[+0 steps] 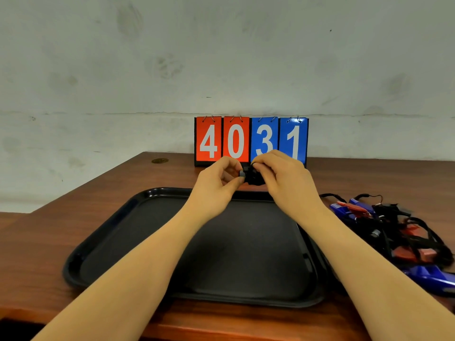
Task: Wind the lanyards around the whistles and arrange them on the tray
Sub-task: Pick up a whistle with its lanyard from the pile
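Whistle (251,177), black, is held above the tray's (103,244) far edge; left hand (216,183) and right hand (283,175) reach forward, curled fingertips pinching it from either side.

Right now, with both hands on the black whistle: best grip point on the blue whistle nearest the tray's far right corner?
Probably the blue whistle by its body sides, coming from above on the tray side. It lies flat at the left edge of the lanyard tangle, so that end looks clearest of cords. Both hands are busy.
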The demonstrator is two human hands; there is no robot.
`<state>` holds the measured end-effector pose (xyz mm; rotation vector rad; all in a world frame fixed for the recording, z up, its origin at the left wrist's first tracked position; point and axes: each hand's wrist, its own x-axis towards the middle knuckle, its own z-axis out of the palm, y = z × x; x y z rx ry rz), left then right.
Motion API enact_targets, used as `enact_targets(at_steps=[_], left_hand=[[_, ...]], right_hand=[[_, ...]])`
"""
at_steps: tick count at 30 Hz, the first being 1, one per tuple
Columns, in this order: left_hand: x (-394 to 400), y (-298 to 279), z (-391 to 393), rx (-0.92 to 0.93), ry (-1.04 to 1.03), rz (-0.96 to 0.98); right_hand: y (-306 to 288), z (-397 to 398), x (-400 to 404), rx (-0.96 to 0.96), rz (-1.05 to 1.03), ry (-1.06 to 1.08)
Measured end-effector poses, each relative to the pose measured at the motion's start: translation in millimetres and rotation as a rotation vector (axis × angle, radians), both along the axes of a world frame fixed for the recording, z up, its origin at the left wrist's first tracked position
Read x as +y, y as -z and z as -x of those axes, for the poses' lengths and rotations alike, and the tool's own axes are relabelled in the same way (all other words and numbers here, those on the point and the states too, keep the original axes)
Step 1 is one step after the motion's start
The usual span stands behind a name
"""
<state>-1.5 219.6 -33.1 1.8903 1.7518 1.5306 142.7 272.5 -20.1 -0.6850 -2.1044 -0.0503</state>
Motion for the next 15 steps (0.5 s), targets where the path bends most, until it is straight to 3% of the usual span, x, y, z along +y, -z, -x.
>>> enact_targets(at_steps=[8, 15], left_hand=[[-5.7, -2.3, -2.6, 0.055, 0.097, 0.025], [-8.0, -3.3, -3.7, 0.041, 0.159, 0.064]], right_hand=[[-6.3, -2.7, -0.5, 0.253, 0.376, -0.101], [-14.2, -11.4, 5.0, 0.365, 0.632, -0.193]])
